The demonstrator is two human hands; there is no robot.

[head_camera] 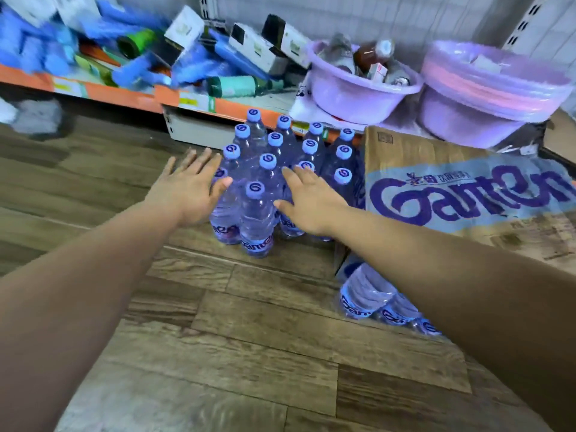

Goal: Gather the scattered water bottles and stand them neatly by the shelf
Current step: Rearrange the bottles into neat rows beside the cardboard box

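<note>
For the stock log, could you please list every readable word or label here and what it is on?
"Ganten": cardboard box, purple letters.
"Ganten", partly hidden: label of front standing bottle.
"G" logo: bottle caps.
Too blurred: small characters on the box, shelf price tags.

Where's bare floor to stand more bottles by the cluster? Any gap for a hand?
Bare wood-plank floor left of the upright blue-capped clear water bottles, beyond the left hand, up to the orange-edged shelf; also bare in front, toward the camera. Crowded right: printed cardboard box close beside the cluster, lying bottles at its near corner.
</note>
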